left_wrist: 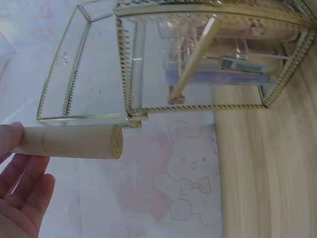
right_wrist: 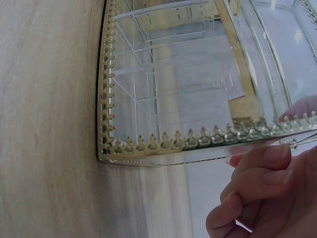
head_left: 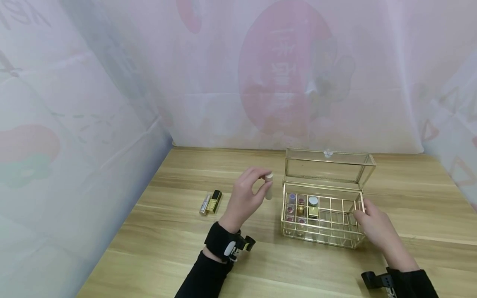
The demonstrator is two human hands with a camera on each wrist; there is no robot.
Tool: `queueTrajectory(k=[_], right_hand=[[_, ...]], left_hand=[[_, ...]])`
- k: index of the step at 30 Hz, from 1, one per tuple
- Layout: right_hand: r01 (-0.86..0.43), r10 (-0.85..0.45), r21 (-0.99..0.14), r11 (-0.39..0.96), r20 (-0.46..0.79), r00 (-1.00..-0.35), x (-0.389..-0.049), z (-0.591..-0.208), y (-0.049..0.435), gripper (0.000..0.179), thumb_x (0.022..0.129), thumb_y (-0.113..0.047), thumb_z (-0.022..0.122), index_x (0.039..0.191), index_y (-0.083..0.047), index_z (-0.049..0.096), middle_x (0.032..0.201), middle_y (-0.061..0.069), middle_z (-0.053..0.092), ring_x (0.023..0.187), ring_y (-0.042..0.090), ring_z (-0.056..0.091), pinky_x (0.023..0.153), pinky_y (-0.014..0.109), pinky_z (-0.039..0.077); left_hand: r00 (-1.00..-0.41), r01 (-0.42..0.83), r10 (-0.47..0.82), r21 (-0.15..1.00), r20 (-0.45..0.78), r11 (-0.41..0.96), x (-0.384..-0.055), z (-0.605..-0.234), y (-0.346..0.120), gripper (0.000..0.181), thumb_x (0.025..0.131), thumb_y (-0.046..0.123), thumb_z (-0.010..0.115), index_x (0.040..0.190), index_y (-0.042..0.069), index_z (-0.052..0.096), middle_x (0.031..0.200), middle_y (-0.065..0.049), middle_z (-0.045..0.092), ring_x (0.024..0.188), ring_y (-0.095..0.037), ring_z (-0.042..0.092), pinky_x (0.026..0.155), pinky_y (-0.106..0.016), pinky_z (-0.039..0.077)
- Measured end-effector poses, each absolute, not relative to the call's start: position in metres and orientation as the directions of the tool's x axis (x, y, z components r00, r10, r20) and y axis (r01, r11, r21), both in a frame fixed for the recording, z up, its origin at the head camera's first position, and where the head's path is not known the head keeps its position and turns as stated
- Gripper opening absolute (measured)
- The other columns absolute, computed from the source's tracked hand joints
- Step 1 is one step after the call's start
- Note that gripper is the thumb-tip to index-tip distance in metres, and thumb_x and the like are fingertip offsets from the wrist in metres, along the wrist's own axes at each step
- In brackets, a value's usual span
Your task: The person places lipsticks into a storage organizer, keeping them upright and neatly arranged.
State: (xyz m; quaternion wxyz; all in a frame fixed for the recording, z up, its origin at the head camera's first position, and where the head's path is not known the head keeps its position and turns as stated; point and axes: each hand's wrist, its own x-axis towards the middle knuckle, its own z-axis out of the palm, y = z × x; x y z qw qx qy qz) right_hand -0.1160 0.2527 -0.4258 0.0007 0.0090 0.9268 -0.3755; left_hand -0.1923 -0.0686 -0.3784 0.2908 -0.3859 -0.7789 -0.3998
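Note:
My left hand (head_left: 244,196) pinches a beige lipstick tube (left_wrist: 74,142) by one end, between thumb and fingertips. In the head view the tube hangs upright over the table, left of a gold-framed glass box (head_left: 316,241). The box's lid (head_left: 324,156) stands raised at the back. Inside is a grid of compartments, with several lipsticks (head_left: 290,210) in those on the left and a gold-and-white one (head_left: 313,212) beside them. My right hand (head_left: 376,225) grips the box's right side, thumb at the rim and fingers along the outer wall.
A black-and-gold lipstick (head_left: 214,201) and a silvery clear tube (head_left: 204,204) lie side by side on the wooden table (head_left: 156,248), left of my left hand. Printed cloth (head_left: 208,111) hangs behind the table and at both sides.

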Motion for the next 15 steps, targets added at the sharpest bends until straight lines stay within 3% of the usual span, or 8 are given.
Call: queueTrajectory(k=[9,15], right_hand=[[0.011,0.013,-0.706,0.708,-0.002,-1.0,-0.115,-0.425,0.252,0.027,0.097,-0.012,0.039,0.115,0.007,0.047,0.1,0.028,0.056,0.086,0.04,0.051,0.064,0.048,0.048],[0.017,0.011,-0.712,0.702,-0.013,-1.0,-0.114,-0.424,0.252,0.031,0.098,-0.012,0.038,0.119,0.009,0.044,0.099,0.028,0.056,0.084,0.038,0.052,0.062,0.044,0.047]], left_hand=[[-0.396,0.906,0.389,0.285,0.832,0.313,-0.187,-0.37,-0.052,0.029,0.079,0.0,0.071,0.107,-0.005,0.067,0.097,-0.013,0.068,0.09,-0.014,0.061,0.084,-0.023,0.055],[-0.377,0.92,0.429,0.277,0.821,0.278,-0.183,-0.372,-0.038,0.031,0.081,0.0,0.07,0.111,-0.004,0.066,0.099,-0.013,0.067,0.095,-0.014,0.06,0.089,-0.019,0.053]])
